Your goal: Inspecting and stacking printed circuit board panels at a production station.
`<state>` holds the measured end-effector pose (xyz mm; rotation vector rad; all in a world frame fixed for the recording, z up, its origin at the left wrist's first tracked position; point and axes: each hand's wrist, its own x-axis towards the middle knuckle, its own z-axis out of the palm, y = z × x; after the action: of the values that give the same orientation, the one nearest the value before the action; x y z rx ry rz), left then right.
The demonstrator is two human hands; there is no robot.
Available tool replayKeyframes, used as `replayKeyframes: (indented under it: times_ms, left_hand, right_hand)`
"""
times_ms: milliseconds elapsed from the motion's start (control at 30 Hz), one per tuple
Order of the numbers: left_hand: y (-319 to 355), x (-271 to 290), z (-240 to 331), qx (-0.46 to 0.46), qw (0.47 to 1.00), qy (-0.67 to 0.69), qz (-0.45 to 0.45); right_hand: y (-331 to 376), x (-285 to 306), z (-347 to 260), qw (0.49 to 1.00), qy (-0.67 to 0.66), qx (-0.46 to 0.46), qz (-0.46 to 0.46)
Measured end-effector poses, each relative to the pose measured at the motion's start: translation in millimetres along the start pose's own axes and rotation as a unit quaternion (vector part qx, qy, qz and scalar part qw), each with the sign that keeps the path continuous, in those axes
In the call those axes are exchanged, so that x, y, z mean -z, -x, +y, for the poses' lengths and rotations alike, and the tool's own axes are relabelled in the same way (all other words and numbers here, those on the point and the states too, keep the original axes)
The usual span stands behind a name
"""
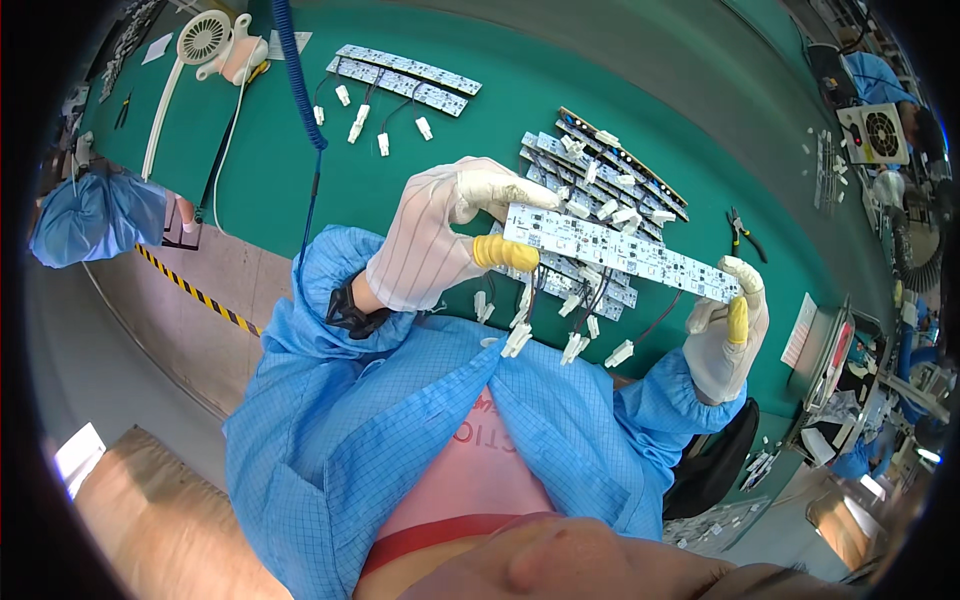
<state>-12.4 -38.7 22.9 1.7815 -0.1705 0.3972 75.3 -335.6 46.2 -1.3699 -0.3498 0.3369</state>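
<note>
Between left hand [425, 235] and right hand [725, 345], a circuit board strip [620, 252] is being held above a green bench top [270, 130]

The person is wearing striped white gloves and is holding the long white strip by its 2 ends, in front of the chest. The left hand is partly curling, its yellow-covered digit [505, 253] and a white-gloved finger closing on the strip's left end. The right hand is bending its digits more tightly around the opposite end, 1 of them also showing a yellow cover [738, 320]. The strip is slanting downward to the right across the view, its component side facing up toward the camera. Below its lower edge, thin wires are hanging, ending in white connectors [517, 340]; which of them are joining this strip, I cannot tell.

Behind and beneath it, overlapping boards [545, 148] are lying on the bench with more white connectors scattered over them. Farther off to the left, 2 more boards [400, 85] are lying side by side, their connectors pointing toward the person. Pliers [740, 228] with black and yellow handles are resting near the right hand. A blue coiled cord [287, 50] is running down past the left arm, and a white fan [204, 38] is standing at the far left.
</note>
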Motion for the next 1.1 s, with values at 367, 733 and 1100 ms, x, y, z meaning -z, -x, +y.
replayKeyframes:
  times_ms: [367,733,1100]
  left_hand:
    - [-2,11,5,-0.02,1.0,-0.001,-0.012]
    - [2,11,1,0.032,0.998,0.055,0.023]
    - [9,8,-4,0.145,0.974,0.169,0.037]
  right_hand:
    - [0,-11,-6,0.999,-0.044,0.013,0.005]
    - [0,-10,-5,0.998,-0.065,-0.01,-0.021]
    - [-43,56,21,0.764,0.632,0.092,0.092]
